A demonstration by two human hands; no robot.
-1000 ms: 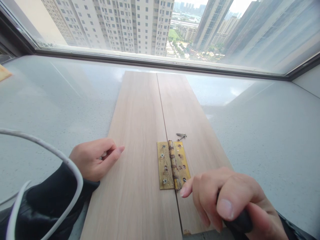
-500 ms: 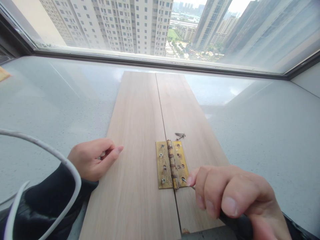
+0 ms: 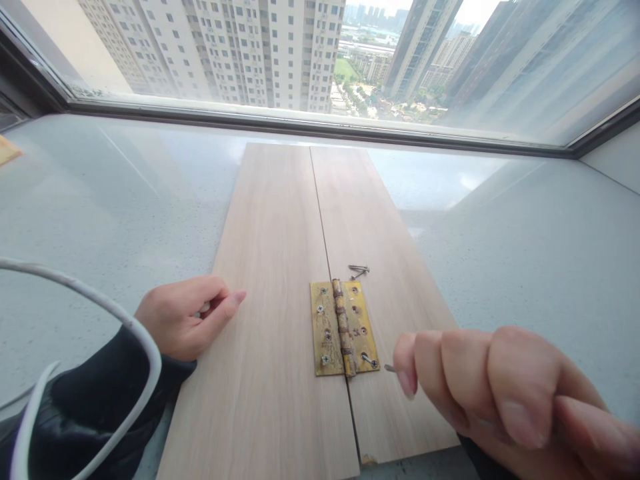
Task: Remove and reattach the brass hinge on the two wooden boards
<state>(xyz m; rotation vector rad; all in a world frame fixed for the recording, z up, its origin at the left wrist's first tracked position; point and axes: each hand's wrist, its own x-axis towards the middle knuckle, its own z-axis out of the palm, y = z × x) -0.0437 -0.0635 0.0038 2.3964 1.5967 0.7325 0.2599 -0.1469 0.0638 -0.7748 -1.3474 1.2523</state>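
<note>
A worn brass-coloured hinge (image 3: 320, 333) spans the seam between two pale wooden boards (image 3: 270, 220). Its left leaf has several cross-head screws seated in it. In the lowest hole of the right leaf a screw (image 3: 370, 361) lies tilted, head to the right; the other holes there show no screw. My right hand (image 3: 495, 387) is wrapped round a screwdriver, whose metal tip (image 3: 389, 368) pokes out just right of the hinge, apart from the screw. The fist mostly hides its handle. My left hand (image 3: 185, 317) rests curled at the left board's edge, with nothing visible in it.
Several loose screws (image 3: 359, 271) lie on the right board just beyond the hinge. A white cable (image 3: 135, 327) loops over my left forearm. The boards lie on a pale speckled sill (image 3: 525, 267) below a framed window (image 3: 325, 123).
My right hand has drawn back to the right with the screwdriver, whose tip has left the screw. The screw's head now shows, leaning in the lowest right hole. My left hand stays put.
</note>
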